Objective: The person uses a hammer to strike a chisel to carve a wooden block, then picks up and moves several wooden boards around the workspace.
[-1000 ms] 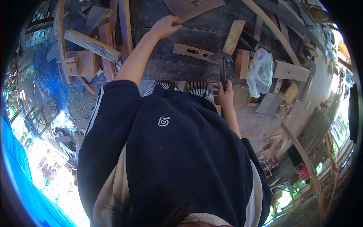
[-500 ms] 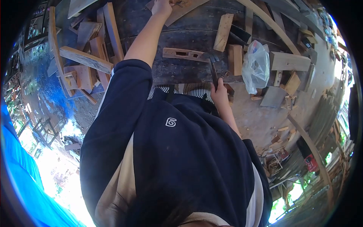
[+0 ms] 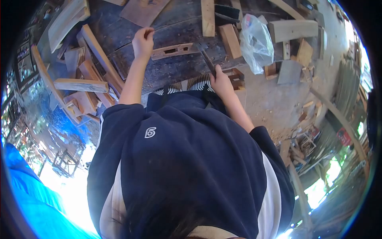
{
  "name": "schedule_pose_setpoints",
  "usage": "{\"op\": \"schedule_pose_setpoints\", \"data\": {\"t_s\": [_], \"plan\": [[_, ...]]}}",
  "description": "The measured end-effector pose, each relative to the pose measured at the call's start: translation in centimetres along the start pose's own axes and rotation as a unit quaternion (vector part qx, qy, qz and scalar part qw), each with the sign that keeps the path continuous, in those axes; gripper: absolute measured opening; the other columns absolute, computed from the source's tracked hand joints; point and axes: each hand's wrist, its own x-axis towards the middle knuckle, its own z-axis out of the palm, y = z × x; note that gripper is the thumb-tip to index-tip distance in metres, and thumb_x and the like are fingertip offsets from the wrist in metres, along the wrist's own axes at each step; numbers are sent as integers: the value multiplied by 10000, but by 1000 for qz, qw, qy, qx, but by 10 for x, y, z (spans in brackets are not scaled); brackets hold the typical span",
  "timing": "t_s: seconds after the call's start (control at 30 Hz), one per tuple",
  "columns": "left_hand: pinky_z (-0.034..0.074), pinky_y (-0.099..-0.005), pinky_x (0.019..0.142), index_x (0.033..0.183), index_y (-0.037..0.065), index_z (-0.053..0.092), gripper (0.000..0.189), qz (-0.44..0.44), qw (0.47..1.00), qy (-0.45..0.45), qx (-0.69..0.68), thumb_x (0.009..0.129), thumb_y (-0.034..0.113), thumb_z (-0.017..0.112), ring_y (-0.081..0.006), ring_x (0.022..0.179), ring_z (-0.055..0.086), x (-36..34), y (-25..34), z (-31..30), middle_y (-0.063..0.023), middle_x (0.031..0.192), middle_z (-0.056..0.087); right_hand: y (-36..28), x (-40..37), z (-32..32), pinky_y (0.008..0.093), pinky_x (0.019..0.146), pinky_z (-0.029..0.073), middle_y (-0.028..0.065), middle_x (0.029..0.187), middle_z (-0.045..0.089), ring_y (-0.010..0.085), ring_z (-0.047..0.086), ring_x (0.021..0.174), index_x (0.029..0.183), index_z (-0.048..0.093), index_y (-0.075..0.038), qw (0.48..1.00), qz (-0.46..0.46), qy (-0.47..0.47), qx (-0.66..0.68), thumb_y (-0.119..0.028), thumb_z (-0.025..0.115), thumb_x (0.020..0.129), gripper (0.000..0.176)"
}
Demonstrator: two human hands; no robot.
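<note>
My right hand [image 3: 222, 82] is closed around the handle of a hammer [image 3: 207, 57], close to my lap at the bench's near edge. The hammer's head end lies by the right end of a wooden piece [image 3: 182, 49] with slots cut in it. That piece rests flat on the dark workbench [image 3: 175, 32]. Just past its left end is my left hand [image 3: 143, 43], raised with fingers curled together. Whatever sits between those fingertips, if anything, is too small to make out. Beyond it lies a flat brown board [image 3: 145, 11].
Right of the hammer stand a wood block [image 3: 230, 41] and a white plastic bag [image 3: 256, 44]. A pale plank [image 3: 208, 18] lies farther back. Boards and offcuts [image 3: 81, 85] are heaped on the left, and a thick timber [image 3: 293, 30] lies on the right.
My left hand has come back from the flat board at the far side to beside the slotted piece. The right hand still grips the hammer. The whole view has shifted.
</note>
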Motion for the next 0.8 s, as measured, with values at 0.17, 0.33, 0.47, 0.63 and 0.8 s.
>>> {"op": "schedule_pose_setpoints", "data": {"t_s": [0.17, 0.33, 0.47, 0.63, 0.8], "plan": [[528, -261, 777, 1003, 35, 695, 127, -71, 995, -3, -69, 884, 64, 730, -108, 824, 672, -79, 21, -8, -39, 888, 716, -3, -6, 17, 615, 756, 477, 335, 855, 650, 542, 623, 851, 1154, 446, -46, 999, 17, 19, 29, -235, 579, 946, 311], [541, -265, 756, 1027, 36, 676, 175, -78, 986, -11, -148, 871, 68, 749, -103, 801, 668, -104, 16, -8, -50, 882, 720, -10, -8, 14, 610, 777, 479, 339, 892, 652, 542, 619, 898, 1147, 450, -36, 999, 25, 14, 17, -242, 576, 941, 317], [516, -254, 694, 902, 20, 703, 141, -91, 991, -9, -93, 847, 118, 788, -89, 718, 639, -94, 35, -26, -42, 773, 705, -5, 0, 4, 574, 782, 474, 364, 922, 630, 546, 599, 932, 1164, 476, -9, 1000, -3, 0, 10, -176, 601, 929, 315], [515, -295, 671, 867, 16, 715, 45, -63, 993, -6, -101, 839, 48, 731, -151, 708, 649, -93, 47, -40, -96, 786, 693, 0, 8, -12, 560, 782, 480, 359, 952, 633, 549, 585, 971, 1129, 472, 2, 999, -52, -4, 2, -159, 610, 920, 298], [536, -378, 739, 930, 24, 693, 87, 26, 996, 50, -63, 847, 48, 707, -306, 812, 678, -113, 24, -31, -145, 872, 678, -11, 14, -33, 566, 847, 487, 373, 1011, 636, 541, 594, 1025, 1209, 458, -18, 995, -81, -49, -19, -169, 588, 918, 352]]}}
